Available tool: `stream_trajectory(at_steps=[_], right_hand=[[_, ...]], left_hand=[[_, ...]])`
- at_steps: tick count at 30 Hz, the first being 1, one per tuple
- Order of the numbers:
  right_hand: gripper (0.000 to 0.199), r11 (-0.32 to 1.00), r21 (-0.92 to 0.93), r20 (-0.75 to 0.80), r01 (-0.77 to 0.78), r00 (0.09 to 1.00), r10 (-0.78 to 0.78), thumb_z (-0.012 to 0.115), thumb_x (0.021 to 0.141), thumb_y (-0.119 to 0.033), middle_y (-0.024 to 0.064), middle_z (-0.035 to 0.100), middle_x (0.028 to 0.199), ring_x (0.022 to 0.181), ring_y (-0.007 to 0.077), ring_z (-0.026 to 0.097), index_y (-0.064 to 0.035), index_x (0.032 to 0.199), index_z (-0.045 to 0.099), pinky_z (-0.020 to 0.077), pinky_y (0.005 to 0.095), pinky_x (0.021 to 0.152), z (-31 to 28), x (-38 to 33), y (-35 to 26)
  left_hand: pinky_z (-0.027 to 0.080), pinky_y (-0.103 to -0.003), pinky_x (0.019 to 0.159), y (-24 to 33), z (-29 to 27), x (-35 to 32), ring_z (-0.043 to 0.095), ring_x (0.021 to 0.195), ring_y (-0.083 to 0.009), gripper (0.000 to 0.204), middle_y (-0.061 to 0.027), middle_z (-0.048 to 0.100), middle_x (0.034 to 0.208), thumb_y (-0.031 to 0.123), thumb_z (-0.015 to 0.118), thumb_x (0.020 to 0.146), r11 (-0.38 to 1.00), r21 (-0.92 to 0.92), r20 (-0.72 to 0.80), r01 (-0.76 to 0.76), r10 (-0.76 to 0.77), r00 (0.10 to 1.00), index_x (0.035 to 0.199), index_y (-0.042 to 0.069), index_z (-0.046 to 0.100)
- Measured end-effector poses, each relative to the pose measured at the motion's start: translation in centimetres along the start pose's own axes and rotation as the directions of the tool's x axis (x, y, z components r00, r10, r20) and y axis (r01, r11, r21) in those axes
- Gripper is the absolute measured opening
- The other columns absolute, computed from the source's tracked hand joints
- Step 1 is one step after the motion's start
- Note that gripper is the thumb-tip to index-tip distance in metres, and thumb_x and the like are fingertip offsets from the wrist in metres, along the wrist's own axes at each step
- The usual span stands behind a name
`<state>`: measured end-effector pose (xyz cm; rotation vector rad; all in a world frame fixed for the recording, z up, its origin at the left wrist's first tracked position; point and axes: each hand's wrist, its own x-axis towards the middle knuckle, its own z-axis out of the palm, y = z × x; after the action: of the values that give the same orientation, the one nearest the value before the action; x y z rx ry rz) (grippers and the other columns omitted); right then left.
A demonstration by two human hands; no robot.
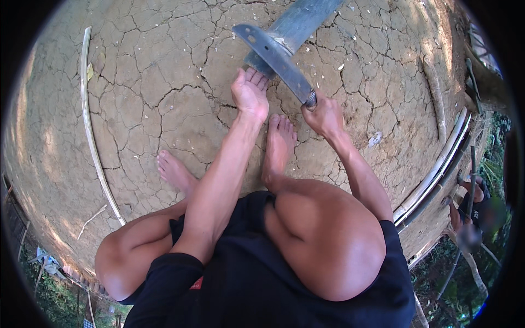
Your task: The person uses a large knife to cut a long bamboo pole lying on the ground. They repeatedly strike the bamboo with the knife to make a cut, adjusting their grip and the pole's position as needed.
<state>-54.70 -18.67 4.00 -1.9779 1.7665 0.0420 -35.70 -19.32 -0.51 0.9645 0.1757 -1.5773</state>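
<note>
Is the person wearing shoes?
No, both feet, the left foot and the right foot, are bare on the cracked dry ground.

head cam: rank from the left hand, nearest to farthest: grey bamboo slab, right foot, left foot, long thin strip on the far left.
1. Grey bamboo slab: under the left hand fingertips, just ahead.
2. Right foot: just behind and right of the hand.
3. Left foot: back and to the left.
4. Long thin strip: far left, lying on the cracked ground.
</note>
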Motion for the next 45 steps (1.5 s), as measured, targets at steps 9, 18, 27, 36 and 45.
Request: stream_trajectory(at_steps=[9, 18, 27, 36, 45], right_hand=[[0.02, 1.0, -0.01, -0.026, 0.017, 1.0, -0.017, 0.065, 0.08, -0.021, 0.0185, 0.067, 0.068, 0.065, 0.0359, 0.069, -0.0065, 0.093, 0.062, 0.0547, 0.0474, 0.064, -1.7, 2.2, 3.3], [0.024, 0.816, 0.438, -0.055, -0.378, 0.895, 0.444, 0.067, 0.078, -0.026, 0.0148, 0.065, 0.066, 0.062, 0.0271, 0.065, -0.003, 0.079, 0.061, 0.0504, 0.0436, 0.063, -5.4, 7.5, 5.1], [0.026, 0.978, 0.105, 0.007, -0.181, 0.983, 0.181, 0.067, 0.078, -0.025, 0.0221, 0.07, 0.078, 0.075, 0.0396, 0.07, -0.0046, 0.094, 0.066, 0.0543, 0.0481, 0.071, -2.7, -0.1, -0.3], [0.029, 0.994, -0.108, 0.12, -0.003, 0.993, 0.016, 0.068, 0.079, -0.023, 0.0244, 0.069, 0.078, 0.075, 0.0424, 0.07, -0.0029, 0.098, 0.062, 0.0548, 0.0513, 0.072, -3.3, 1.5, -2.0], [0.026, 0.984, -0.133, 0.123, 0.116, 0.987, -0.1, 0.068, 0.079, -0.022, 0.0251, 0.068, 0.074, 0.072, 0.0443, 0.068, -0.0028, 0.095, 0.061, 0.0539, 0.0528, 0.069, -3.6, 2.9, -4.5]], left_hand=[[0.009, -0.048, 0.125, 1.1, 0.3, -0.3, 0.017, 0.152, -0.0373, 0.1, -0.0269, 0.021, 0.162, 0.072, 0.024, 0.098, 0.977, -0.203, -0.022, 0.057, -0.062, 0.998, 0.154, -0.01, 0.016], [0.035, -0.039, 0.106, -1.6, -0.2, 0.2, 0.05, 0.117, -0.022, 0.066, -0.0167, 0.055, 0.127, 0.052, 0.043, 0.105, 0.965, 0.231, -0.045, -0.122, 0.136, 0.99, 0.131, -0.008, 0.049], [0.042, -0.044, 0.105, 4.1, 1.2, 2.7, 0.059, 0.114, -0.0276, 0.048, -0.0189, 0.062, 0.123, 0.035, 0.039, 0.109, 0.972, 0.22, -0.271, 0.081, -0.019, 0.962, 0.13, -0.005, 0.052], [0.018, -0.049, 0.124, 6.7, 0.0, 3.6, 0.034, 0.144, -0.0335, 0.077, -0.0211, 0.037, 0.154, 0.057, 0.019, 0.106, 0.969, -0.242, -0.159, 0.046, -0.086, 0.984, 0.146, -0.006, 0.033], [0.02, -0.046, 0.122, 7.6, -1.0, 3.3, 0.033, 0.143, -0.0337, 0.105, -0.0229, 0.034, 0.156, 0.079, 0.011, 0.094, 0.94, -0.338, -0.045, 0.057, -0.077, 0.996, 0.151, -0.009, 0.024]])
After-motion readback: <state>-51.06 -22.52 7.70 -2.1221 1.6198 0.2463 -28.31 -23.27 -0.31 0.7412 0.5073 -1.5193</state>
